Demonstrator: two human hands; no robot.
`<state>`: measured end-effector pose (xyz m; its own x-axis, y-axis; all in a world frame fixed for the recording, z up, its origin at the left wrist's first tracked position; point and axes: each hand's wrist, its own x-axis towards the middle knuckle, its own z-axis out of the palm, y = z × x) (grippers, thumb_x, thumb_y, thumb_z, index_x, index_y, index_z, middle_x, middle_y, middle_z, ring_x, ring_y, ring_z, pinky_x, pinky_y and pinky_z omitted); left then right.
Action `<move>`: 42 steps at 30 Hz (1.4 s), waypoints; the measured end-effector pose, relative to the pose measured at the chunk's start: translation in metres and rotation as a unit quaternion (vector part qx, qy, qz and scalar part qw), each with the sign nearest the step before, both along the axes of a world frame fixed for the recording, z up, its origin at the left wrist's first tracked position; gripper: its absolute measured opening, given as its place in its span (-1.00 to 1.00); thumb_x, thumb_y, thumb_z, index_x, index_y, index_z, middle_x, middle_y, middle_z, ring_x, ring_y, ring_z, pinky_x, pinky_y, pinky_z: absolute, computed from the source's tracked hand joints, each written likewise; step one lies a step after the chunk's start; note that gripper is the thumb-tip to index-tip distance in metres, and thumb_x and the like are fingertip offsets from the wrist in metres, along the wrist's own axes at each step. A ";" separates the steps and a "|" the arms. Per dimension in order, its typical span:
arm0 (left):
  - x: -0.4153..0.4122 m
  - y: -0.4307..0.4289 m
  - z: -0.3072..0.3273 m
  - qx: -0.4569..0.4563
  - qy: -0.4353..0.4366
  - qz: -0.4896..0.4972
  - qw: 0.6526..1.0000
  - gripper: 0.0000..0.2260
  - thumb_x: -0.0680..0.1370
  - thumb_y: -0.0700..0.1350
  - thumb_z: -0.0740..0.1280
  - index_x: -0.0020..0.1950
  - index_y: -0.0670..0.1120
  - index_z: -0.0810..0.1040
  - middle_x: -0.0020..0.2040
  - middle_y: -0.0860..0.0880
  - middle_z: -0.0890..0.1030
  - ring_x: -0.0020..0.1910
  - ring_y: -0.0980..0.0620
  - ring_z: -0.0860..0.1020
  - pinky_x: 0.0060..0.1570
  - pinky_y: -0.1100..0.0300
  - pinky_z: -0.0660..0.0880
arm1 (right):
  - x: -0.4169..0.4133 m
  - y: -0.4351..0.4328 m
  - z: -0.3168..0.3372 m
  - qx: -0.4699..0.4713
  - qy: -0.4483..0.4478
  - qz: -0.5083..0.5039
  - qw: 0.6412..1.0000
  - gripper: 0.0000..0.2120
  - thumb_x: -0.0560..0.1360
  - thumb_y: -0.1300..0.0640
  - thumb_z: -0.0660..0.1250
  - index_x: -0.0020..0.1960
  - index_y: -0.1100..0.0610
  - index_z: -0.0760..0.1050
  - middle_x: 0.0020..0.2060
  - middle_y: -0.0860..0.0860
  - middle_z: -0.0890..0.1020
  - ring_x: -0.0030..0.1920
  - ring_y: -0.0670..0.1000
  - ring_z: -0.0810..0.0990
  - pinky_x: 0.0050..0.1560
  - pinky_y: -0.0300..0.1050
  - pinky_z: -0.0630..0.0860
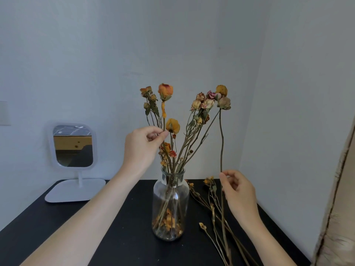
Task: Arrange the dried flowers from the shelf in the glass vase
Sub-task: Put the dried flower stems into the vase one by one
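Note:
A clear glass vase [170, 204] stands on the black table [115, 227], with several dried flowers [203, 103] fanning out of its neck and loose petals at its bottom. My left hand [143, 146] pinches the stem of an orange rose [165, 91] that stands in the vase. To the right of the vase, my right hand [238, 191] pinches a long stem upright; its pale rose head [224, 103] is level with the bunch. The lower end of that stem reaches down to the table.
Several loose dried stems [209, 206] lie on the table right of the vase. A white stand mirror [74, 145] sits at the back left. White walls close the back and right; a beige cloth [338, 217] hangs at the right edge.

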<state>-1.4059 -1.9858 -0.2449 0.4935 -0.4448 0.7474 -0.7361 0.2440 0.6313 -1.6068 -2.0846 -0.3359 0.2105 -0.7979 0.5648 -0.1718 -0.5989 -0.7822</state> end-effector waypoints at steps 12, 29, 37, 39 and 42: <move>-0.005 0.009 -0.040 -0.089 0.047 0.012 0.995 -0.84 0.49 0.02 0.33 0.01 0.04 0.41 -0.37 0.08 0.35 -0.38 0.24 0.37 -0.32 0.45 0.34 | 0.004 -0.002 0.000 -0.007 -0.008 -0.003 1.000 -0.86 0.52 0.07 0.27 -0.16 -0.16 0.42 -0.34 -0.04 0.55 -0.35 -0.18 0.53 -0.38 -0.39 0.45; -0.016 -0.041 -0.106 0.220 0.038 0.091 0.970 -0.35 0.29 0.30 0.41 0.21 -0.07 0.42 0.13 -0.01 0.52 0.18 -0.02 0.44 0.16 -0.05 0.45 | 0.004 -0.005 0.019 -0.036 -0.090 -0.003 0.995 -0.93 0.55 0.09 0.20 -0.07 -0.06 0.42 -0.33 -0.03 0.53 -0.37 -0.25 0.54 -0.38 -0.45 0.45; 0.003 -0.023 -0.104 0.218 0.039 -0.075 0.972 -0.59 0.33 0.10 0.48 0.11 0.09 0.45 0.02 0.18 0.55 0.03 0.21 0.49 0.00 0.33 0.41 | 0.009 -0.008 0.030 -0.053 -0.099 -0.014 0.994 -0.89 0.56 0.04 0.17 -0.10 -0.16 0.36 -0.31 -0.07 0.52 -0.32 -0.23 0.52 -0.33 -0.34 0.48; 0.007 -0.018 -0.102 0.227 0.053 -0.108 0.966 -0.56 0.34 0.04 0.48 0.11 0.18 0.35 -0.04 0.28 0.50 -0.05 0.32 0.45 -0.11 0.49 0.32 | 0.010 -0.007 0.031 -0.053 -0.098 -0.012 0.994 -0.88 0.57 0.03 0.16 -0.11 -0.16 0.36 -0.31 -0.06 0.52 -0.32 -0.23 0.51 -0.32 -0.31 0.47; 0.011 -0.014 -0.102 0.235 0.070 -0.139 0.960 -0.51 0.36 -0.05 0.47 0.15 0.18 0.29 -0.03 0.32 0.45 -0.03 0.31 0.43 -0.15 0.50 0.31 | 0.011 -0.005 0.032 -0.056 -0.103 -0.007 0.993 -0.87 0.58 0.06 0.14 -0.12 -0.14 0.35 -0.32 -0.04 0.52 -0.35 -0.20 0.49 -0.30 -0.27 0.43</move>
